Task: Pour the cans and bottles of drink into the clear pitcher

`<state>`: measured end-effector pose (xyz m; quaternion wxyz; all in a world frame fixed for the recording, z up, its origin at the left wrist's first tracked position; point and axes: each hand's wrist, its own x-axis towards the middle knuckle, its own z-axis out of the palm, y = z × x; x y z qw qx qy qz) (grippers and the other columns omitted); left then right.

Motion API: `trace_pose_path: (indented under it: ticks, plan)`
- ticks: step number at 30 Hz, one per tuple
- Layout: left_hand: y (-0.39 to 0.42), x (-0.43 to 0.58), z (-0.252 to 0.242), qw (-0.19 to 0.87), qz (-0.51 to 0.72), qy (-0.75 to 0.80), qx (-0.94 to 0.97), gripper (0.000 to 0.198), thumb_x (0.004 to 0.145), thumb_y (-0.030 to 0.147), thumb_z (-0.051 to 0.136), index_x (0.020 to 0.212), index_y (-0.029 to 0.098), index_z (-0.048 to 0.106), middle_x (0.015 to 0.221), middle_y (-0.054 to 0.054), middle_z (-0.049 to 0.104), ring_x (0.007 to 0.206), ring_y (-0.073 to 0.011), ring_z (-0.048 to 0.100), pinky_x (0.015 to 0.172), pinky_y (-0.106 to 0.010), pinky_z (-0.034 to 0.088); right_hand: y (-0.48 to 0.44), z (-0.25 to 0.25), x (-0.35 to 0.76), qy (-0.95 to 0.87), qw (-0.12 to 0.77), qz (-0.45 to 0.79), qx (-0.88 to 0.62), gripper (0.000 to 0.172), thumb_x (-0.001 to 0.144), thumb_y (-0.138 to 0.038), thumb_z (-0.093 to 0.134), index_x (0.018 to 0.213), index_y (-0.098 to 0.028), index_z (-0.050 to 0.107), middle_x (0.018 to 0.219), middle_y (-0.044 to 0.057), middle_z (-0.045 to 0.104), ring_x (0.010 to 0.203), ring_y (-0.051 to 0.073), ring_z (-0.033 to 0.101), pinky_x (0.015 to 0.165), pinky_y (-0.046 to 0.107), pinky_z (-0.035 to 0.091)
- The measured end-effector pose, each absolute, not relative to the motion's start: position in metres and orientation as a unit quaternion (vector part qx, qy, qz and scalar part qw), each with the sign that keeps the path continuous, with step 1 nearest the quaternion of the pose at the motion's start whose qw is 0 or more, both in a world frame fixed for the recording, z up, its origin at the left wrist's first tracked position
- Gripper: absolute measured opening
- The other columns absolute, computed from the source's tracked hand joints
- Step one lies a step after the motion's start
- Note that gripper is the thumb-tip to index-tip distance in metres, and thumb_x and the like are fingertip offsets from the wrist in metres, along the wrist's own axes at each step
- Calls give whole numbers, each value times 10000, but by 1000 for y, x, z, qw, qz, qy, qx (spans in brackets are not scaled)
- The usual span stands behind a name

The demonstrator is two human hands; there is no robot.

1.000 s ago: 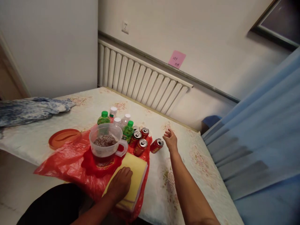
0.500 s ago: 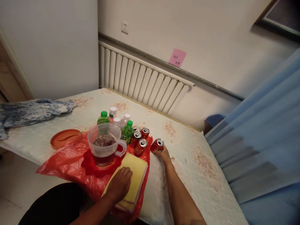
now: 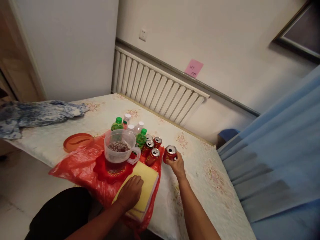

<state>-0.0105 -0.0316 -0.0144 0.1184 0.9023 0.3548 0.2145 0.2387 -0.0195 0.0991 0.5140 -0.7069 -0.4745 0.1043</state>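
Right hand on can, left hand flat on pad.
Clear jug [image 3: 117,150] on the red bag [image 3: 75,165] held dark grainy stuff, roughly half full; we couldn't tell what it was. Bottles [image 3: 117,124] behind it were capped, green and white. We had the right hand [image 3: 178,165] curled around a red can [image 3: 170,153], silver top, tilted, at the bag's right edge over the table [image 3: 212,186], just beside three other cans [image 3: 152,146]. Left hand [image 3: 131,190] lay palm-down, fingers together, on the yellow pad [image 3: 148,178].
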Motion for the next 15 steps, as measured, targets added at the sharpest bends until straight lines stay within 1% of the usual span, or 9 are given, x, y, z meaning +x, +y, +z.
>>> trace_pose_path:
  ticks: [3, 7, 12, 15]
  plan:
    - [-33, -11, -13, 121, 221, 356, 900, 217, 852, 48, 428, 912, 180, 589, 974, -80, 590, 945, -248, 502, 917, -404, 421, -15, 133, 221, -561, 494, 38, -663, 575, 614, -295, 724, 1166, -167, 625, 1119, 91, 627, 984, 241, 606, 809, 353, 546]
    - [-34, -11, -13, 128, 210, 357, 901, 216, 854, 56, 440, 945, 173, 598, 1008, -87, 598, 977, -252, 508, 954, -411, 417, -4, 173, 189, -656, 454, -34, -602, 534, 664, -210, 681, 1191, -176, 606, 1093, 85, 597, 1001, 237, 583, 861, 374, 540]
    - [-34, -12, -19, 124, 215, 354, 902, 198, 865, 82, 461, 973, 177, 597, 1037, -88, 595, 1024, -255, 508, 995, -417, 404, 10, 203, 153, -725, 384, -99, -563, 639, 651, -127, 632, 1280, -202, 558, 1173, 96, 545, 1104, 261, 542, 1003, 428, 472]
    - [-35, -12, -21, 123, 219, 355, 900, 188, 866, 91, 471, 977, 180, 594, 1035, -88, 593, 1015, -256, 508, 977, -417, 413, 18, 213, 138, -751, 338, -137, -550, 667, 670, -123, 622, 1327, -197, 534, 1200, 117, 522, 1132, 287, 514, 1013, 452, 453]
